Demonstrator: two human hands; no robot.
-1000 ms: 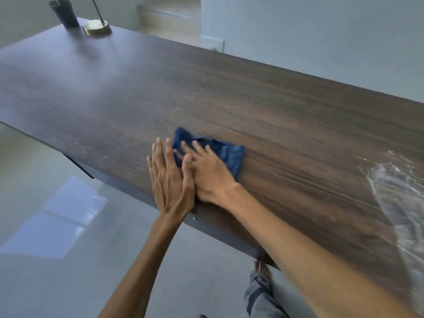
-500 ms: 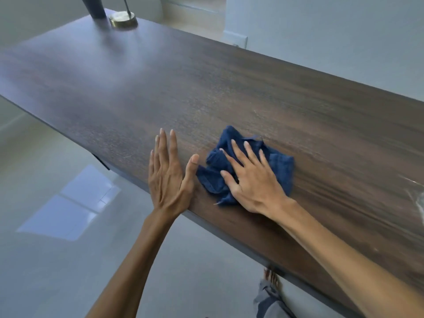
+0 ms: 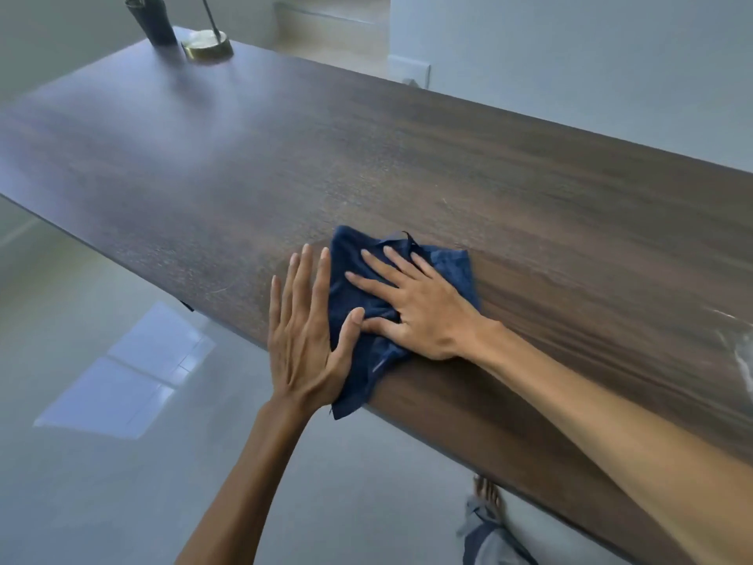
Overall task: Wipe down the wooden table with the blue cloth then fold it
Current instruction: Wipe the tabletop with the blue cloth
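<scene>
Right hand: my right hand (image 3: 419,307) lies palm down on the blue cloth (image 3: 358,279), fingers spread flat and pressing on it, not curled around anything.
Right thumb: it stretches toward my left, lying on the cloth and meeting the tip of my left thumb.
Left hand: my left hand (image 3: 303,340) rests flat at the near edge of the wooden table (image 3: 529,205), fingers straight and close together, gripping nothing.
Left thumb: it angles out to the right onto the cloth's left part.
Blue cloth: crumpled and loosely bunched, it sits on the tabletop at the near edge, under my right hand and just beside my left; one corner hangs over the table edge below my left thumb.
Wooden table: dark brown, with grain running along its length; a pale streaky smear (image 3: 737,340) shows on the surface far to my right.
Far end: a dark vase (image 3: 153,20) and a round brass lamp base (image 3: 207,44) with a thin stem stand just beside each other, well apart from the cloth.
Below the table: my bare foot (image 3: 487,493) and a grey trouser leg (image 3: 485,536) show on the pale floor (image 3: 102,462).
</scene>
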